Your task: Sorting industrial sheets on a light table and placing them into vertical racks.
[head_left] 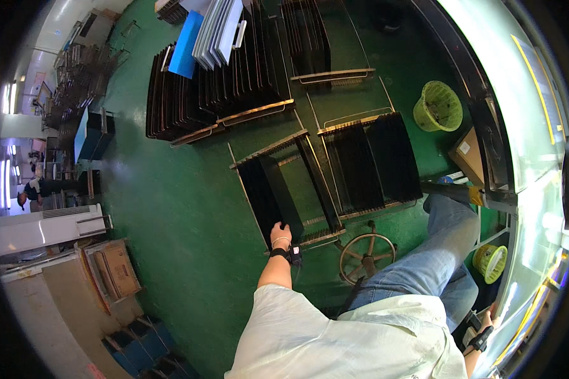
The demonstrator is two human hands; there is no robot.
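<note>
My left hand [281, 234] reaches down to the near end of a wire rack [306, 239] on the floor. Its fingers close on the edge of a thin black panel [283, 192], which stands in the rack's slots beside other dark panels. A gap shows in the rack to the right of that panel. At the lower right, my right hand [489, 320] is at the edge of the brightly lit bench [531, 183]. Its fingers are mostly hidden, and I cannot make out whether they hold anything. Dark bands circle both wrists.
Another rack of dark panels [370, 165] stands to the right. Full racks [234, 88] topped with blue and grey panels [218, 31] stand farther off. Nearby are a stool's wheel-shaped base [368, 256], a yellow-green basket [437, 107] and a cardboard box [469, 155]. A person [31, 189] is far left.
</note>
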